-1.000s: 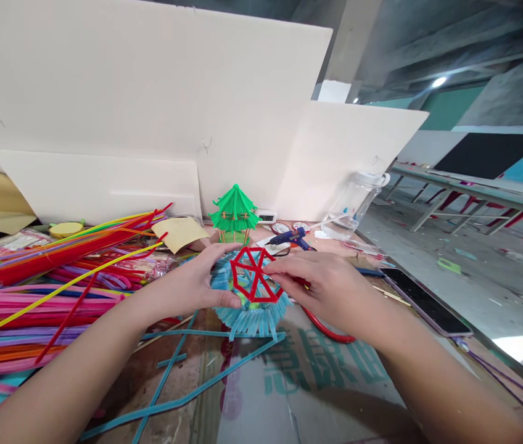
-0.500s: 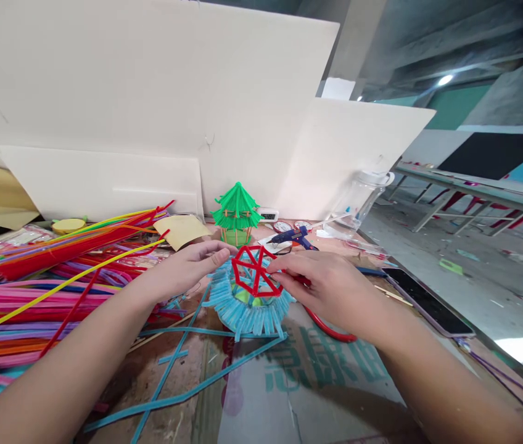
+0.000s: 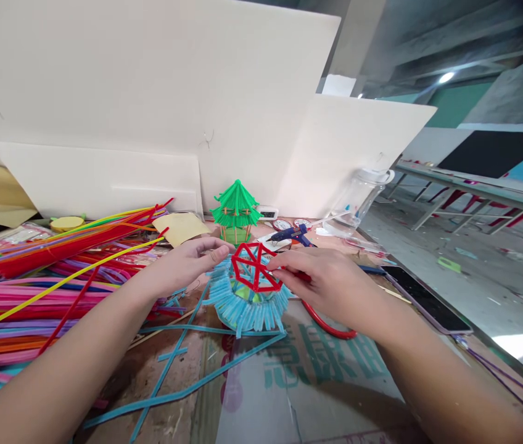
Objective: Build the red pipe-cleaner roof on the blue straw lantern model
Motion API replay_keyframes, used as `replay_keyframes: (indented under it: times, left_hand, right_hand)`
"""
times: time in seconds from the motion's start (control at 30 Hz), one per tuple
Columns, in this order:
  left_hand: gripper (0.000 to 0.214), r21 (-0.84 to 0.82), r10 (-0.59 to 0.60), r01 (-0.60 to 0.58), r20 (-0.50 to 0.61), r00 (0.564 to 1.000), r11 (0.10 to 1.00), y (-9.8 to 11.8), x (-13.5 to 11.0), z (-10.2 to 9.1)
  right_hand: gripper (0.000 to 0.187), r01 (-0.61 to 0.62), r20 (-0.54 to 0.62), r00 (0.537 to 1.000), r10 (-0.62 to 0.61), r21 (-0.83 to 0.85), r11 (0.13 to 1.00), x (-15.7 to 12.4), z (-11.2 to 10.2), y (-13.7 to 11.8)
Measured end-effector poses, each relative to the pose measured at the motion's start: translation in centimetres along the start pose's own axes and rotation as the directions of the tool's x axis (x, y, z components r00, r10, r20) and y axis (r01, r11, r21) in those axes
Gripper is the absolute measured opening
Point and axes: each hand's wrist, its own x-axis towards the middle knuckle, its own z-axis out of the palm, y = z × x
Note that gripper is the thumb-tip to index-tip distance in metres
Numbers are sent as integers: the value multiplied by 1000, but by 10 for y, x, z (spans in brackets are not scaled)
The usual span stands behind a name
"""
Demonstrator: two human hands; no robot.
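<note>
A red pipe-cleaner frame point(image 3: 253, 267), hexagonal with spokes, stands tilted on top of a light blue fringed pipe-cleaner roof point(image 3: 247, 305) on the table. My right hand point(image 3: 324, 280) pinches the frame's right edge between thumb and fingers. My left hand point(image 3: 186, 263) is at the roof's left side with fingers loosely stretched toward the frame, holding nothing that I can see. A red-handled tool point(image 3: 329, 325) lies partly under my right hand.
A green pipe-cleaner pavilion point(image 3: 235, 211) stands behind. A blue glue gun point(image 3: 292, 235), a clear jar point(image 3: 356, 200) and a phone point(image 3: 425, 300) lie to the right. Heaps of coloured pipe cleaners point(image 3: 34, 277) fill the left. Blue strands point(image 3: 182, 376) cross the cardboard. White boards point(image 3: 150, 92) stand behind.
My left hand has let go of the blue roof's side and drawn back up and left, its fingers spreading. My right hand keeps its pinch on the red frame.
</note>
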Motion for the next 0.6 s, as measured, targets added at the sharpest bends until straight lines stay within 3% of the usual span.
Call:
replay_keyframes:
  times: [0.4,0.5,0.53,0.6]
  left_hand:
    - [55,-31,40,-43,-89,995,999,-10,2,0]
    - [55,-25,46,-48,-62,997,999,-12,3,0]
    - [54,23,72,-70,-82,994,997,-13,4,-1]
    - [46,188,160,-118,-227,961,975,-14,7,-7]
  right_hand:
    - [18,9,-7,1000,-9,19,1000,2,-1,0]
    - [18,6,2,1000,-6,20,1000,3,0,0]
    - [18,6,5,1000,-6,19,1000,3,0,0]
    - [18,1,16,1000,-1,15,1000,3,0,1]
